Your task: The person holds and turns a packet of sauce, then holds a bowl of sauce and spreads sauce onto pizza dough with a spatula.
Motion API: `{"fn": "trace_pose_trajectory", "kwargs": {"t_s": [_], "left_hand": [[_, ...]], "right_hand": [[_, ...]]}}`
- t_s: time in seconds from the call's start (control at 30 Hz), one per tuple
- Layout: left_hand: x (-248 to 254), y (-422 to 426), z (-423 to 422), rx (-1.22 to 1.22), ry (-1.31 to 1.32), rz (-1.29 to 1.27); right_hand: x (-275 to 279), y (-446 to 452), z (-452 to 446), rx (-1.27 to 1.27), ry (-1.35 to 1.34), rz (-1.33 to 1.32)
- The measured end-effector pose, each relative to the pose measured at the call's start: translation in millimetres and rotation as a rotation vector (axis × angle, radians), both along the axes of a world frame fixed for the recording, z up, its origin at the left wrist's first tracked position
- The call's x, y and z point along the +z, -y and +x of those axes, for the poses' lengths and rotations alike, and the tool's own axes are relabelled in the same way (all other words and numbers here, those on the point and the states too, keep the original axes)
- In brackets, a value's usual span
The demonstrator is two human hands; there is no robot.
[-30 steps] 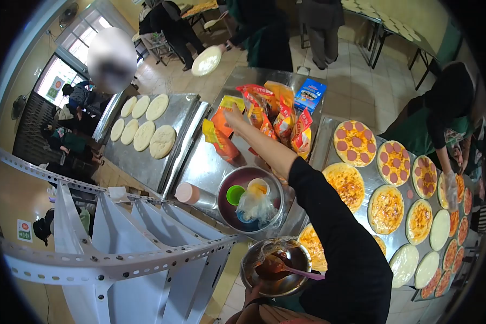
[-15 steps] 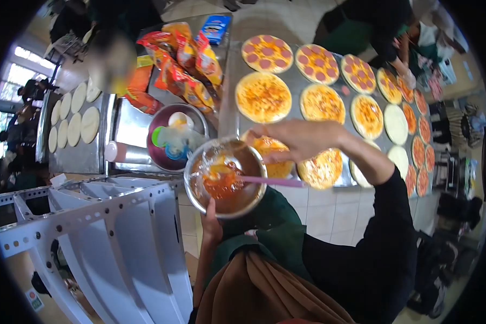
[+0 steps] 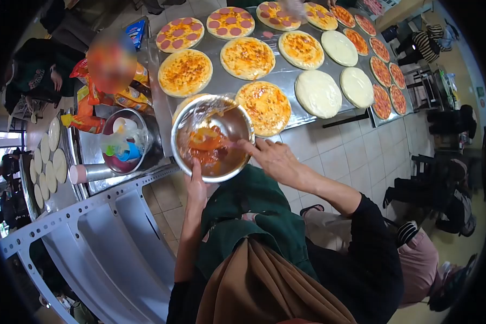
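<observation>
A metal mixing bowl (image 3: 240, 120) is tilted in front of me, with red-orange sauce (image 3: 215, 164) inside and clear plastic film over part of it. My left hand (image 3: 196, 189) grips its near rim, thumb over the edge. The fingers of my right hand (image 3: 278, 162) are closed around the pink handle of a spatula (image 3: 206, 139), whose sauce-coated head lies in the bowl. Just beyond the bowl is a sauced pizza base (image 3: 263, 108); another is partly hidden behind the bowl. Plain dough rounds (image 3: 318, 94) lie to the right.
The metal table (image 3: 286, 59) carries pizzas with sliced sausage (image 3: 231, 22) at the back. Left of me are sauce pouches (image 3: 132, 100), a bowl with bottles (image 3: 140, 121) and a pink-lidded container (image 3: 92, 173). A white slatted rack (image 3: 102, 232) stands close by. A co-worker's gloved hand (image 3: 292, 7) is at the far side.
My right hand has moved from above the bowl's far right rim down to the spatula handle and closed on it. The view has shifted, showing more floor on the right.
</observation>
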State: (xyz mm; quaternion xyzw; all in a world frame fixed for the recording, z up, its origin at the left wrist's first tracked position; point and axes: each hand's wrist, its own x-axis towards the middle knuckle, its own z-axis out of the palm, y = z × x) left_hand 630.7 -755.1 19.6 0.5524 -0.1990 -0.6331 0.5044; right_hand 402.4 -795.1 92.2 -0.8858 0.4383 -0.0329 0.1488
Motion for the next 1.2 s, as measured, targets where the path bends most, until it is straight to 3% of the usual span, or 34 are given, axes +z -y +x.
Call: {"fn": "trace_pose_trajectory", "kwargs": {"t_s": [0.23, 0.33, 0.43, 0.57, 0.6, 0.73, 0.77, 0.87, 1.2], "left_hand": [[28, 23, -56, -0.070, 0.063, -0.033], [13, 37, -84, -0.057, 0.196, -0.121], [10, 55, -124, -0.024, 0.273, -0.139], [-5, 71, -187, -0.048, 0.397, -0.145], [-9, 78, -201, -0.064, 0.409, -0.129], [27, 97, -256, -0.073, 0.171, 0.007], [33, 99, -269, -0.066, 0.084, 0.054], [15, 106, -291, -0.053, 0.061, 0.049], [-11, 118, -324, -0.027, -0.016, 0.139]], "right_hand": [[30, 10, -87, -0.076, -0.073, -0.147], [13, 19, -124, -0.117, -0.146, -0.173], [2, 18, -152, -0.079, -0.027, -0.068], [8, 35, -195, -0.104, 0.022, 0.263], [-9, 44, -218, -0.029, 0.178, 0.255], [-24, 80, -292, -0.344, 0.535, 1.222], [-25, 80, -305, -0.386, 0.607, 1.293], [-18, 85, -335, -0.472, 0.774, 1.448], [-39, 90, -385, -0.445, 0.957, 1.482]]}}
